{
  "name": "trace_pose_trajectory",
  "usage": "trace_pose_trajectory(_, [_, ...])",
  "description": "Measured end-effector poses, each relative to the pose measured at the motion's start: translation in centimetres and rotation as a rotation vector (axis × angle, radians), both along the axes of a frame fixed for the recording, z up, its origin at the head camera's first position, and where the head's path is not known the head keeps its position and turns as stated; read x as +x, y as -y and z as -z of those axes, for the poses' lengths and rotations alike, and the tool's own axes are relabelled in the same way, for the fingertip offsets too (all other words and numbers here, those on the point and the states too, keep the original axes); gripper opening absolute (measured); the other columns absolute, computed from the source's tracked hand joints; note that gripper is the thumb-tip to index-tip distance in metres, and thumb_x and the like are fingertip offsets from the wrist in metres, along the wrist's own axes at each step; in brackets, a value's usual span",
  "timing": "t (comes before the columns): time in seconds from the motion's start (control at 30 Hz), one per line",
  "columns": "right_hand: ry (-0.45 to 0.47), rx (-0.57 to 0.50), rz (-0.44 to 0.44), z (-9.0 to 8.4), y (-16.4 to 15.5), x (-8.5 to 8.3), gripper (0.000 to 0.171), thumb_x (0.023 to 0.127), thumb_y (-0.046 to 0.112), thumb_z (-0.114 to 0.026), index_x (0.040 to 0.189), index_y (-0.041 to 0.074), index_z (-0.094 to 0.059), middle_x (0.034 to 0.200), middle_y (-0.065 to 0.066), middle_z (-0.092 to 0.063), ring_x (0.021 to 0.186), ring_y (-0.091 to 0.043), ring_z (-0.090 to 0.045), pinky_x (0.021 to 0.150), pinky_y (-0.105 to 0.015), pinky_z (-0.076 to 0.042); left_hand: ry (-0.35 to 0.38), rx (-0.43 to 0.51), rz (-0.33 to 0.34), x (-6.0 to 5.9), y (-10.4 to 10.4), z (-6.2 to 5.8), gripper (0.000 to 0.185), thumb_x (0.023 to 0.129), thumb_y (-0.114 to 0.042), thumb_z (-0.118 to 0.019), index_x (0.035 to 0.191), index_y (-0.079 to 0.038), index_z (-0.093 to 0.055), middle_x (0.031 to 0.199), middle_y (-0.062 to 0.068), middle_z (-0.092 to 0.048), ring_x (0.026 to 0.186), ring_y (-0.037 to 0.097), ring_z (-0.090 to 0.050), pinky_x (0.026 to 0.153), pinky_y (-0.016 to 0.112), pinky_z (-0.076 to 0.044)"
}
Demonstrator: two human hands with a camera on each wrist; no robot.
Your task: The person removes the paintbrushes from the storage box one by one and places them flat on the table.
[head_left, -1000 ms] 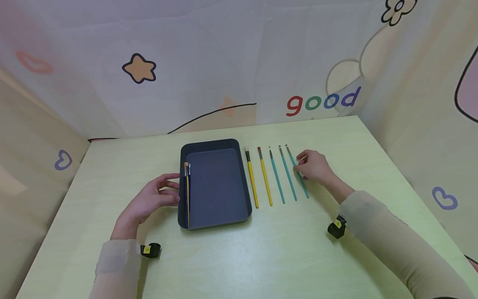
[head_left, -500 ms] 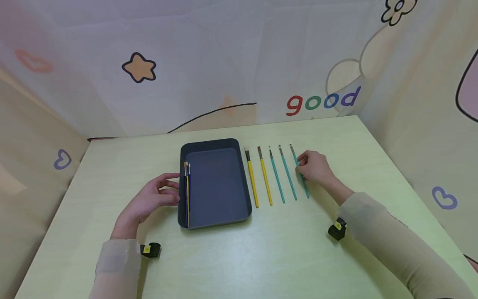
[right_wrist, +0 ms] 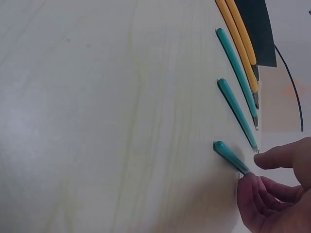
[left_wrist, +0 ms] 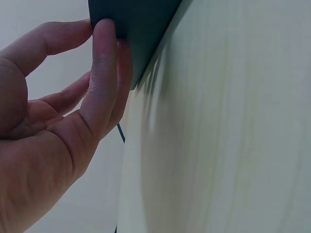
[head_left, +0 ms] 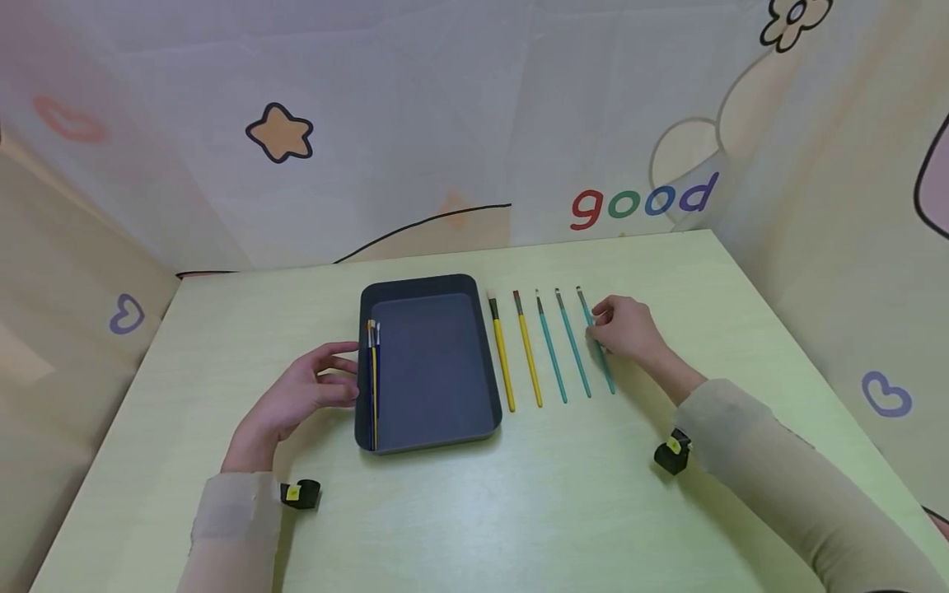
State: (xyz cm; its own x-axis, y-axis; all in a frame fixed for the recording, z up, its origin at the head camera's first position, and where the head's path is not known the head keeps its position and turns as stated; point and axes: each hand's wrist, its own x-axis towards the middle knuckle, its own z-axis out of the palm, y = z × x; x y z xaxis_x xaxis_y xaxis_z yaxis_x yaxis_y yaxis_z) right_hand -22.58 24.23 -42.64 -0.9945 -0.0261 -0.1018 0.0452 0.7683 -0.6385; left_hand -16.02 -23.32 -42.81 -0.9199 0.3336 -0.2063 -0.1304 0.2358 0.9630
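Note:
My right hand (head_left: 626, 329) has its fingers curled at the middle of the rightmost teal paintbrush (head_left: 605, 367), which lies along the table. In the right wrist view, that paintbrush (right_wrist: 227, 153) runs from its rounded handle end to the fingertips, and its bristle end is hidden. On the other side, my left hand (head_left: 300, 391) touches the left wall of a dark grey tray (head_left: 437, 375) with loosely bent fingers. The left wrist view has these fingertips (left_wrist: 104, 34) against the tray's outer wall (left_wrist: 141, 29). Blue and yellow paintbrushes (head_left: 375, 387) lie together along the tray's left side.
Between tray and right hand lie two yellow paintbrushes (head_left: 529, 354) and two more teal paintbrushes (head_left: 572, 346), spaced in a row, bristles away from me. A printed cloth (head_left: 415, 148) stands behind the table (head_left: 460, 527). Each wrist carries a small black camera (head_left: 300, 494).
The rightmost teal paintbrush's bristle end has swung slightly right, and my right hand shifted a little with it. My left hand stays at the tray.

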Motion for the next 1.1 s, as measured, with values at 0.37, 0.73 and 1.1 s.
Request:
trace_pose_trajectory(0.37, [-0.046, -0.125, -0.071, -1.5, 2.0, 0.0, 0.030, 0.100, 0.014, -0.063, 0.123, -0.004, -0.065, 0.103, -0.017, -0.063, 0.081, -0.028, -0.060, 0.065, -0.027, -0.053, -0.001, -0.023, -0.005, -0.4, 0.0, 0.2, 0.074, 0.089, 0.005, -0.066, 0.156, -0.002, -0.035, 0.132, 0.028, -0.048, 0.104, 0.029, -0.066, 0.087, 0.042, -0.060])
trace_pose_trajectory(0.73, [0.221, -0.607, -0.219, -4.0, 5.4, 0.2, 0.040, 0.104, 0.011, -0.058, 0.137, -0.011, -0.051, 0.124, -0.033, -0.057, 0.098, -0.031, -0.066, 0.092, -0.047, -0.058, 0.007, -0.021, 0.005, -0.3, 0.0, -0.1, 0.076, 0.088, 0.005, -0.066, 0.156, 0.000, -0.033, 0.133, 0.030, -0.047, 0.104, 0.028, -0.065, 0.087, 0.040, -0.060])
trace_pose_trajectory(1.1, [0.355, -0.789, -0.296, -4.7, 9.7, 1.0, 0.047, 0.104, 0.008, -0.059, 0.144, -0.010, -0.043, 0.130, -0.032, -0.059, 0.115, -0.037, -0.064, 0.101, -0.050, -0.052, 0.011, -0.013, 0.009, -0.2, -0.1, -0.2, 0.076, 0.089, 0.004, -0.067, 0.157, 0.000, -0.032, 0.133, 0.030, -0.047, 0.104, 0.028, -0.065, 0.087, 0.039, -0.060])
